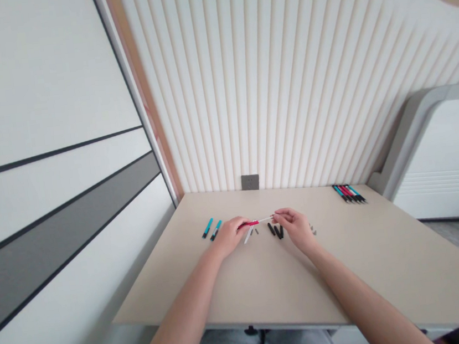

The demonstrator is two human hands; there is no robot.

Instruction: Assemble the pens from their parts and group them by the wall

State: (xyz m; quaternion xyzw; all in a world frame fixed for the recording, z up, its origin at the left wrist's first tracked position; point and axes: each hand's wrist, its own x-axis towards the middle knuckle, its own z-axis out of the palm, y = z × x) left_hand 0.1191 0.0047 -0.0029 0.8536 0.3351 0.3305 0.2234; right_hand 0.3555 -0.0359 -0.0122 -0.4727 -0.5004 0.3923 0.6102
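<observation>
My left hand [229, 236] grips a red pen barrel [249, 224] between its fingers. A thin white rod [265, 220], probably a pen refill, runs from the barrel to my right hand [295, 228], whose fingertips pinch its far end. A second white stick [248, 234] slants down below my left fingers. Several black pen parts [276, 231] lie just left of my right hand. Tiny grey pieces [255, 230] sit between my hands, and others [312, 230] lie right of my right hand. Left of my left hand lie two teal pen parts [212, 229].
Everything rests on a beige tabletop [375, 266] against a ribbed white wall with a grey socket [250, 182]. A row of assembled teal, red and black pens [348, 193] lies at the back right. A white cabinet [441, 157] stands beyond the right edge.
</observation>
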